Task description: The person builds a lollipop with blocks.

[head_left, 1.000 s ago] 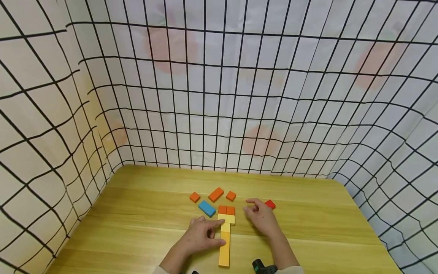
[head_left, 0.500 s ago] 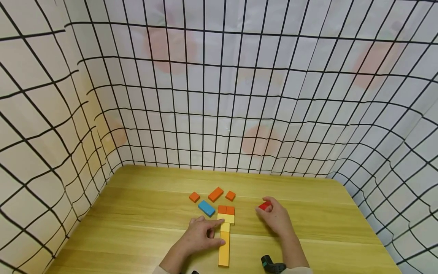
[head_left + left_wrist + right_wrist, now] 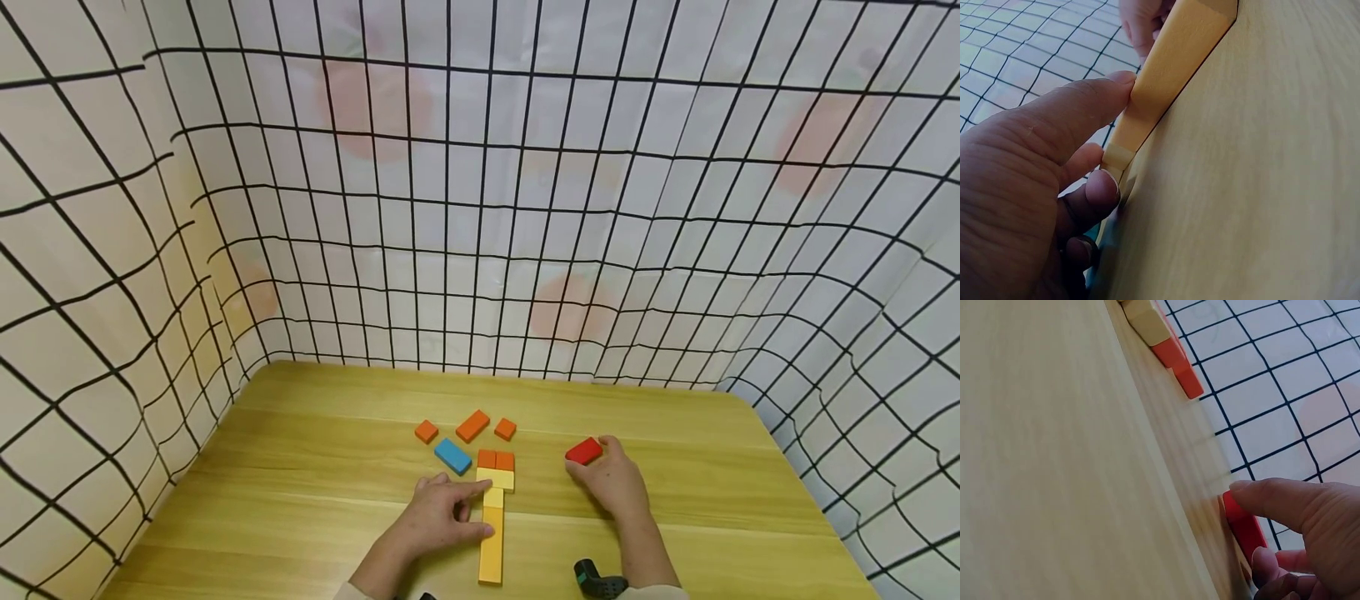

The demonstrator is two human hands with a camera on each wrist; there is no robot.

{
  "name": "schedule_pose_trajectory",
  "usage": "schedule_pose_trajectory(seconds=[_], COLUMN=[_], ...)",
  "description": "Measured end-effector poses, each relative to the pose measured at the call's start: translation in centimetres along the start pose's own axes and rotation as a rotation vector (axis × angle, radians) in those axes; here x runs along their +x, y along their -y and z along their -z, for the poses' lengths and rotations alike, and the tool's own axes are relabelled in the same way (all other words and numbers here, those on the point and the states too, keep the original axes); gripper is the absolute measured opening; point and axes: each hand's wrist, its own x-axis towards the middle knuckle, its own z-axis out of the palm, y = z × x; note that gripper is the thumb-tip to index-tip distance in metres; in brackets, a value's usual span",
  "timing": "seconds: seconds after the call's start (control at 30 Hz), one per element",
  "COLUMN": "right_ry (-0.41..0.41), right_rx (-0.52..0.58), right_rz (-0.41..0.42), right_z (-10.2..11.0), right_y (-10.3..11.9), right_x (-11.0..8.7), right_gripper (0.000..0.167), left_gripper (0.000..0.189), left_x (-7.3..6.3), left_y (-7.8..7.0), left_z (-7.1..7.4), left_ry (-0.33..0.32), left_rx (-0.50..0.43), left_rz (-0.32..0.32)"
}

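Observation:
On the wooden table, blocks lie end to end: a long orange-yellow block (image 3: 491,565), a small yellow block (image 3: 493,498), a pale yellow crosswise block (image 3: 504,479) and two small orange blocks (image 3: 506,461) at the far end. My left hand (image 3: 435,518) rests at this row from the left, its thumb touching the long block and its extended index finger lying at the yellow blocks. Off to the right, my right hand (image 3: 617,485) pinches a red rectangular block (image 3: 583,452) between thumb and fingers. In the right wrist view the red block (image 3: 1246,528) is low at the tabletop.
Beyond the row lie a blue block (image 3: 453,457), an orange rectangular block (image 3: 473,426) and two small orange blocks, one left (image 3: 427,432) and one right (image 3: 506,429). A black wire grid (image 3: 480,250) with a pale sheet behind it surrounds the table's back and sides.
My right hand has moved right and taken hold of the red block, which now shows turned between the fingers. The left hand has stayed at the yellow blocks.

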Motion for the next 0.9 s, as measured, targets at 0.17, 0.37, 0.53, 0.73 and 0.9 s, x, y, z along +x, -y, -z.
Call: schedule_pose_trajectory(seconds=[0.17, 0.37, 0.53, 0.73, 0.9], right_ry=[-0.002, -0.011, -0.011, 0.017, 0.068], right_rx=[-0.005, -0.007, -0.015, 0.003, 0.081], right_rz=[-0.027, -0.036, -0.032, 0.012, 0.055], right_z=[0.03, 0.02, 0.16, 0.09, -0.55], right_y=[-0.2, -0.29, -0.23, 0.09, 0.45], right_x=[-0.08, 0.0, -0.12, -0.21, -0.07], right_gripper=[0.085, 0.085, 0.082, 0.079, 0.075], left_gripper=[0.066, 0.066, 0.066, 0.066, 0.066], left_x=[0.04, 0.06, 0.09, 0.05, 0.06], left_y=[0.05, 0.13, 0.21, 0.16, 0.08], left_z=[-0.1, -0.17, -0.2, -0.11, -0.07], left_ry=[-0.003, -0.004, -0.007, -0.004, -0.002], left_rx=[0.001, -0.003, 0.003, -0.001, 0.0], left_rz=[-0.001, 0.002, -0.005, -0.005, -0.006])
